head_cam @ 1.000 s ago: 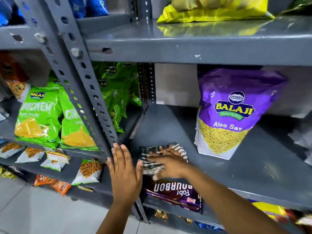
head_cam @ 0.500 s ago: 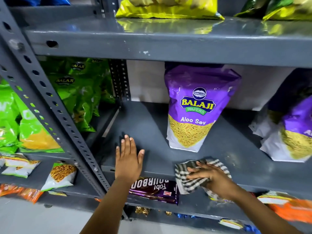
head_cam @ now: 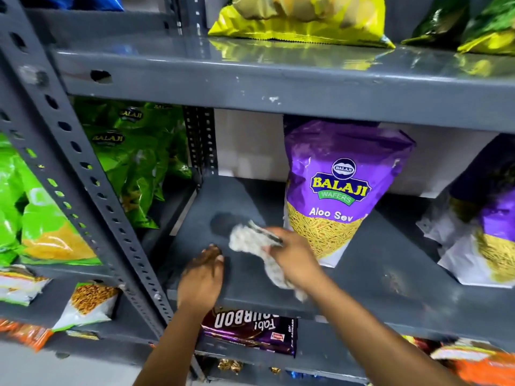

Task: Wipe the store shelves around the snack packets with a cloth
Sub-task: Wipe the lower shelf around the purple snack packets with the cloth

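A grey metal shelf carries a purple Aloo Sev packet standing upright. My right hand grips a crumpled black-and-white striped cloth and presses it on the shelf just left of the packet's base. My left hand rests palm down on the shelf's front edge, left of the cloth, with its fingers curled and nothing in it. A second purple packet leans at the far right of the same shelf.
A slotted upright post slants down the left. Green packets fill the neighbouring bay. A yellow packet lies on the shelf above. A Bourbon biscuit pack lies on the shelf below, small packets lower left.
My right hand has swept the cloth from the shelf's front edge inward and left, up beside the purple packet. My left hand has stayed near the front edge, its fingers now curled.
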Demonstrator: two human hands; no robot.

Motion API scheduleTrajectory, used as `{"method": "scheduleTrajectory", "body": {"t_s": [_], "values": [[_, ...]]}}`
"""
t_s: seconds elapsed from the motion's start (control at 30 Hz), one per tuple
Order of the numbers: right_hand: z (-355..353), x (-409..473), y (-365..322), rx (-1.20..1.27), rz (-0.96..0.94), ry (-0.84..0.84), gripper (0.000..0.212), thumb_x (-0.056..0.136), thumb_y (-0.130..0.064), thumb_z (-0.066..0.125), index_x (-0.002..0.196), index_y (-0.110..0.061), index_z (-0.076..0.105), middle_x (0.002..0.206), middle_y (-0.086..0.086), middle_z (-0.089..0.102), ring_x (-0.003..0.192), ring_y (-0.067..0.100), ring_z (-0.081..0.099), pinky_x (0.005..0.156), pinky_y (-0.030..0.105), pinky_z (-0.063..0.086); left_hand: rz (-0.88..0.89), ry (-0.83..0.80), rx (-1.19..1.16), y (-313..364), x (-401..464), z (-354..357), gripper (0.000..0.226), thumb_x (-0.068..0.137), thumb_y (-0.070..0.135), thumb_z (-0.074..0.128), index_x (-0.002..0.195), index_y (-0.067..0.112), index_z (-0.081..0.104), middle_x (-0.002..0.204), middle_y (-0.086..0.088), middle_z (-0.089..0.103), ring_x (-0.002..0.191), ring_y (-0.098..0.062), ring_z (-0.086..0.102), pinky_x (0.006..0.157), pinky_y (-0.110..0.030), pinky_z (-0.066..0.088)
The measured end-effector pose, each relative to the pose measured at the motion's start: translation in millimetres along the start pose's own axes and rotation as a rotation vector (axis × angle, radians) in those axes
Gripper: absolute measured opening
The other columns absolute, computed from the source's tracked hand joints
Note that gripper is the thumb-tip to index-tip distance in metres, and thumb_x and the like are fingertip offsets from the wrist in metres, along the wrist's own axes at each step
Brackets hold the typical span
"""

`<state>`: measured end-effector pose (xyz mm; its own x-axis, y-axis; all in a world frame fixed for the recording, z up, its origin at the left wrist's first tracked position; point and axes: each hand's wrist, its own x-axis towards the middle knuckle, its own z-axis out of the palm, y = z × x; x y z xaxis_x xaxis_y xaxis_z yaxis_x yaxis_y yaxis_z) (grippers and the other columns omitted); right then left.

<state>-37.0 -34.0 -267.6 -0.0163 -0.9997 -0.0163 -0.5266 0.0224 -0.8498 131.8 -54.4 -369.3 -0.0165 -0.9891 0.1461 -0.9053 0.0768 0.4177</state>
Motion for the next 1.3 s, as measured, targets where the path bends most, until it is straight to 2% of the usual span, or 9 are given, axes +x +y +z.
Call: {"method": "scheduleTrajectory", "body": {"t_s": [0.07, 0.13, 0.27, 0.43, 0.63, 0.9, 1.17, 1.23, 1.3], "values": [[31, 49, -22, -0.208, 0.052, 0.176, 0.045, 0.084, -0.005, 0.047, 0.123, -0.026, 0.052, 0.118, 0.013, 0.064, 0.098, 0.032, 0.060, 0.079, 0.037, 0.050, -0.002, -0.001, 0.077, -17, 0, 1, 0.060, 0.083, 0.035, 0.023, 0.121, 0.000, 0.055, 0.128, -0.016, 0.056, 0.116, -0.033, 0.053, 0.092, -0.050, 0.043], [53, 92, -23, -0.401, 0.106, 0.231, 0.060, 0.084, -0.006, 0.047, 0.138, -0.026, 0.031, 0.149, 0.009, 0.033, 0.124, 0.035, 0.038, 0.096, 0.042, 0.042, -0.018, -0.043, 0.120, -18, -1, 0, 0.053, 0.082, 0.029, 0.030, 0.116, -0.001, 0.059, 0.120, -0.017, 0.062, 0.108, -0.033, 0.059, 0.084, -0.055, 0.047], [83, 128, 17, -0.548, 0.227, -0.015, 0.060, 0.094, -0.026, 0.036, 0.145, -0.025, 0.005, 0.158, 0.006, -0.008, 0.144, 0.032, -0.005, 0.116, 0.048, 0.009, 0.025, -0.028, 0.181, -21, 0, 1, 0.051, 0.081, 0.029, 0.033, 0.113, 0.002, 0.062, 0.117, -0.013, 0.065, 0.105, -0.028, 0.062, 0.082, -0.052, 0.049], [94, 129, 33, -0.614, 0.256, -0.002, 0.060, 0.095, -0.039, 0.026, 0.146, -0.019, 0.001, 0.158, 0.008, -0.006, 0.144, 0.030, -0.009, 0.118, 0.046, -0.005, 0.020, -0.031, 0.158, -24, 3, 7, 0.053, 0.082, 0.031, 0.029, 0.119, 0.006, 0.058, 0.124, -0.008, 0.061, 0.113, -0.022, 0.057, 0.092, -0.047, 0.043], [98, 111, 23, -0.528, 0.330, -0.091, 0.070, 0.092, -0.033, 0.039, 0.145, -0.020, -0.005, 0.157, 0.008, -0.016, 0.142, 0.032, -0.017, 0.117, 0.049, -0.006, 0.009, -0.060, 0.145, -25, 2, 6, 0.083, 0.070, 0.042, -0.015, 0.145, 0.015, 0.008, 0.155, 0.002, 0.009, 0.140, -0.011, 0.004, 0.112, -0.033, 0.001], [103, 54, 18, -0.515, 0.304, -0.167, 0.073, 0.091, -0.021, 0.041, 0.145, -0.022, -0.008, 0.156, 0.005, -0.018, 0.141, 0.031, -0.020, 0.116, 0.049, -0.011, 0.013, -0.096, 0.162, -25, 3, 3, 0.088, 0.066, 0.042, -0.017, 0.144, 0.012, 0.008, 0.155, -0.002, 0.009, 0.141, -0.014, 0.007, 0.113, -0.036, 0.005], [63, -35, 55, -0.551, 0.082, -0.139, 0.059, 0.094, -0.034, 0.035, 0.145, -0.029, 0.005, 0.159, -0.002, -0.002, 0.145, 0.023, -0.009, 0.118, 0.040, -0.005, 0.003, -0.110, 0.194, -25, 4, 1, 0.056, 0.093, 0.033, 0.014, 0.144, 0.011, 0.013, 0.155, -0.004, 0.010, 0.141, -0.017, 0.008, 0.113, -0.038, 0.007], [45, -56, 77, -0.610, 0.036, -0.036, 0.056, 0.091, -0.035, 0.042, 0.142, -0.032, 0.016, 0.156, -0.006, 0.018, 0.144, 0.020, 0.011, 0.117, 0.039, 0.010, -0.014, -0.107, 0.218, -19, 3, 3, 0.052, 0.096, 0.030, 0.021, 0.144, 0.009, 0.013, 0.155, -0.006, 0.011, 0.141, -0.018, 0.009, 0.113, -0.039, 0.008], [26, -73, 91, -0.715, 0.013, 0.050, 0.064, 0.072, -0.045, 0.062, 0.129, -0.038, 0.035, 0.133, -0.014, 0.055, 0.123, 0.015, 0.053, 0.100, 0.034, 0.045, -0.037, -0.081, 0.188, -8, -4, 7, 0.053, 0.094, 0.029, 0.022, 0.140, 0.002, 0.025, 0.151, -0.015, 0.023, 0.138, -0.027, 0.020, 0.111, -0.047, 0.015]]}}
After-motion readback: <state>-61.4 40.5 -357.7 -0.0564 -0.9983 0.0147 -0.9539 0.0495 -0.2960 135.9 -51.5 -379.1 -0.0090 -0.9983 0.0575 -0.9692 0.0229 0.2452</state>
